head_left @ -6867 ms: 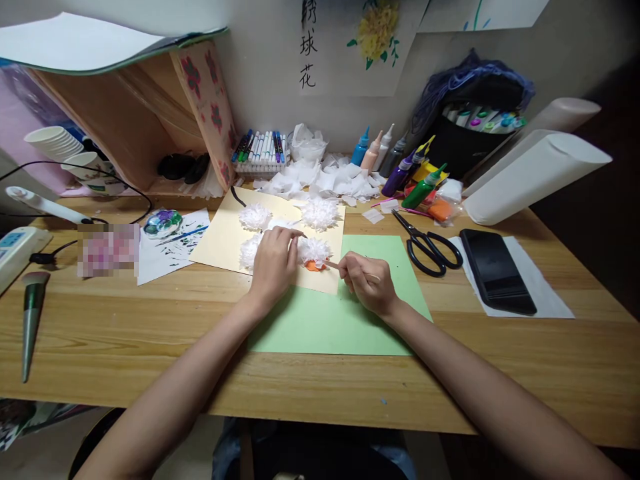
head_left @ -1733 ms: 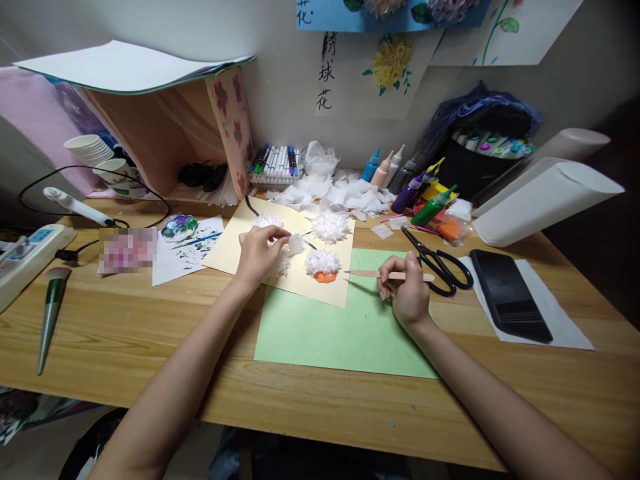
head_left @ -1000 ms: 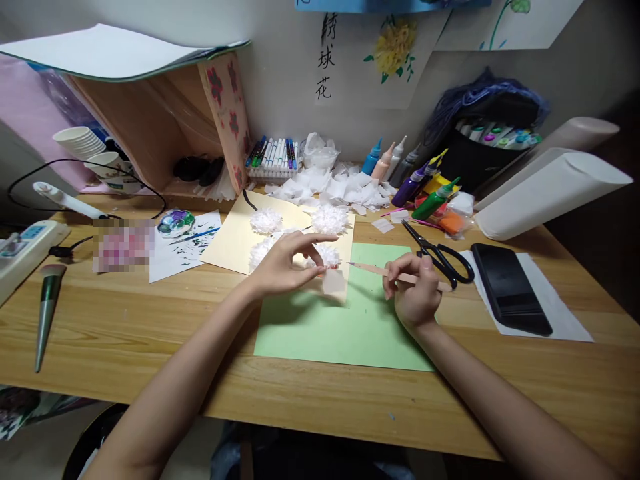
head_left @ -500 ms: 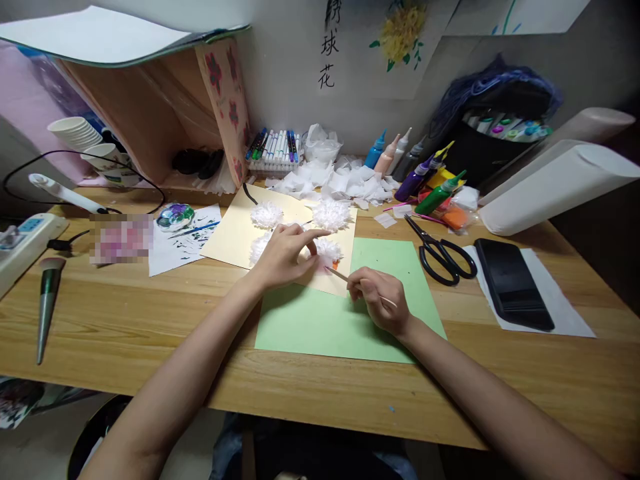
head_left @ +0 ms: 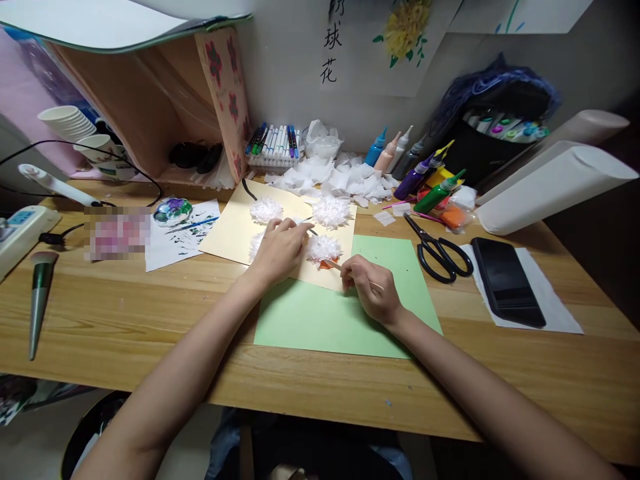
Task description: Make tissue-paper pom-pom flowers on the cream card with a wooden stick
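My right hand (head_left: 373,287) pinches a thin wooden stick (head_left: 334,265). The stick's tip points at an orange patch (head_left: 327,264) at the lower edge of a white fringed paper flower (head_left: 324,249). My left hand (head_left: 284,250) lies over the cream sheet (head_left: 227,230) just left of that flower, fingers stretched out and nothing visible in them. It partly covers another white flower (head_left: 256,245). Two more flowers, one at upper left (head_left: 266,211) and one at upper right (head_left: 332,212), sit higher on the sheet. A green sheet (head_left: 310,320) lies underneath, nearer me.
White tissue pieces (head_left: 330,179) are heaped behind the sheet, beside markers (head_left: 274,148) and paint bottles (head_left: 376,147). To the right lie black scissors (head_left: 443,257) and a phone (head_left: 507,280). A paintbrush (head_left: 193,225) and a makeup brush (head_left: 41,300) lie at left.
My left hand has lowered from above the lower right flower to the sheet beside it, uncovering the flower and more of the orange patch. The stick stays in my right hand.
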`<state>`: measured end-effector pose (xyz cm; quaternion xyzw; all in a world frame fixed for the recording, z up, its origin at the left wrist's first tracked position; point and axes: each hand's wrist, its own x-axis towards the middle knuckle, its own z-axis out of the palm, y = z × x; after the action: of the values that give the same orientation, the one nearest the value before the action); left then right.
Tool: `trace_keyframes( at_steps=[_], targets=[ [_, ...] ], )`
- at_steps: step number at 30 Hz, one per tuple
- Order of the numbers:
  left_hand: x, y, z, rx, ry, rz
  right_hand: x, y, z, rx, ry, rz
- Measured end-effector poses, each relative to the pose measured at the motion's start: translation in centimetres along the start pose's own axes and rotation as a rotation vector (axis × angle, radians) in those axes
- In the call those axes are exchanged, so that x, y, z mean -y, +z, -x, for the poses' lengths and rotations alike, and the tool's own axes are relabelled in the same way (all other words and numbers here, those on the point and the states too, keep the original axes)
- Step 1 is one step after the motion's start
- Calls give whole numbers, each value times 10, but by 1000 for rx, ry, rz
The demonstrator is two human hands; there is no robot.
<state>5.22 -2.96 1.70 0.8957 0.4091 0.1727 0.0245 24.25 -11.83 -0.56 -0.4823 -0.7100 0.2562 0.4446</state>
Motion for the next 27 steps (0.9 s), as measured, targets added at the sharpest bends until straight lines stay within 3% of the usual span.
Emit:
trace_keyframes(
  at_steps=[5, 9, 13, 17, 23, 27],
  targets=[
    [-1, 2, 0, 15, 2, -58, 8, 5, -19, -147, 331, -272],
    [-3, 3, -1, 9, 3, -74, 10, 8, -30, -226, 420, -388],
    [-5, 4, -1, 10, -2, -70, 6, 6, -19, -241, 316, -381],
    [-5, 3, -1, 8, -13, -69, 4, 1, -4, -279, 102, -192],
    [-6, 4, -1, 8, -15, -80, 7, 0, -5, -97, -292, 152],
    [-6, 5, -1, 3, -17, -76, 6, 5, -9, -48, -357, 259]
  ],
)
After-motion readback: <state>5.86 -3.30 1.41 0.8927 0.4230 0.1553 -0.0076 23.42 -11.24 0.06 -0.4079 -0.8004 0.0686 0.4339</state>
